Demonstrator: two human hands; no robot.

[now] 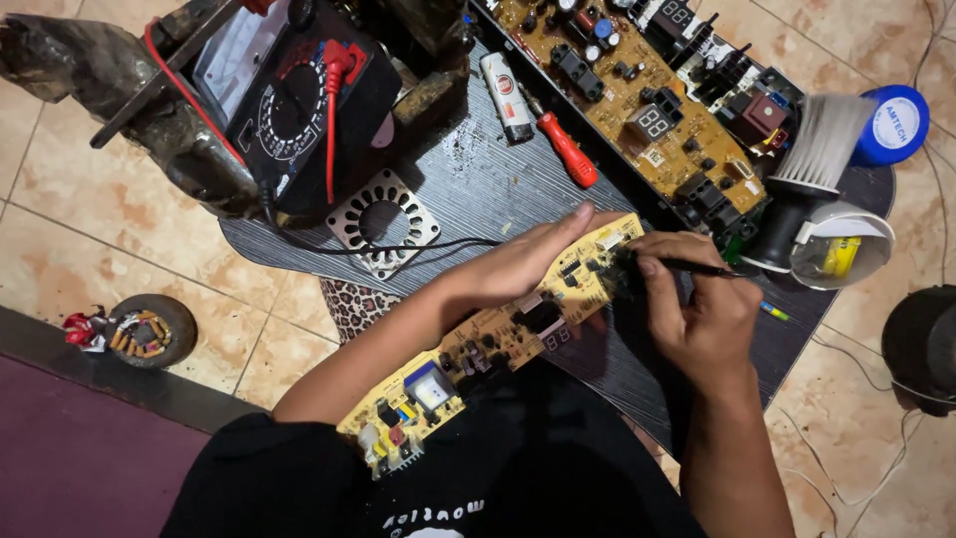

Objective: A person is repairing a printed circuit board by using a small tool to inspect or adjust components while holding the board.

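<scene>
Left hand (528, 261) flat on circuit board (478, 344), rt hand (697, 309) gripping probe (702, 267) — tip on board

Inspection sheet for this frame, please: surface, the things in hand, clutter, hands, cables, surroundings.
Surface: dark board over tiled floor.
Things in hand: yellow circuit board, held tilted; thin black tool with its tip on the board's far end.
Clutter: second circuit board, red screwdriver, multimeter, metal fan plate, brush.
Hands: left hand flat on the board; right hand grips the tool.
Cables: red lead, black lead.
Surroundings: small round object on floor.
</scene>
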